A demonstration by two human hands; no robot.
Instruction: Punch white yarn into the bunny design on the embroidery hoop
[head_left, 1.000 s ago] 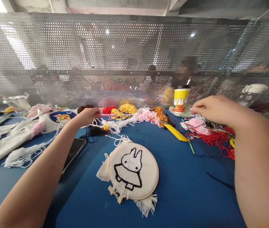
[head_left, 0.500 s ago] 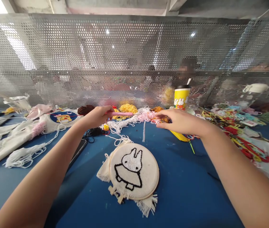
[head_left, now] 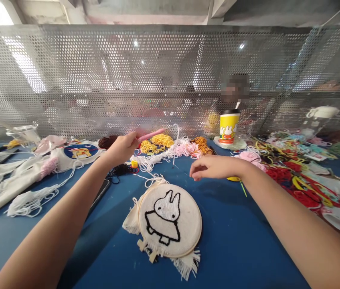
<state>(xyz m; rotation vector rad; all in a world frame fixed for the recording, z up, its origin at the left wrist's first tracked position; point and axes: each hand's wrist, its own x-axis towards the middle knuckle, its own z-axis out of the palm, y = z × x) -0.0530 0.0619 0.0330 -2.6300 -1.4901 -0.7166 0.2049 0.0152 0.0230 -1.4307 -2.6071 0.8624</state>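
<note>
My left hand [head_left: 124, 145] is closed round a slim pink punch needle [head_left: 152, 135], its tip pointing right and up. White yarn [head_left: 175, 138] hangs in a curved strand past the tip. My right hand [head_left: 210, 166] hovers over the table with its fingers curled in near the thumb; anything between the fingertips is too small to make out. Below and between both hands lies a round embroidery hoop [head_left: 188, 218], its white cloth bearing a black-outlined rabbit [head_left: 166, 206] with a white, filled head. Fringed cloth sticks out around the hoop.
Piles of yellow yarn [head_left: 161, 140], pink yarn [head_left: 185, 147] and mixed yarn [head_left: 296, 176] line the far side and right. A yellow rabbit cup [head_left: 229, 127] stands behind my right hand. A perforated metal screen [head_left: 158, 68] closes off the back. Finished cloth pieces [head_left: 22, 180] lie left.
My right hand has come nearer to me and lower, with its fingers curling in. The punch needle in my left hand has tilted upward, and the hanging white strand has swung left.
</note>
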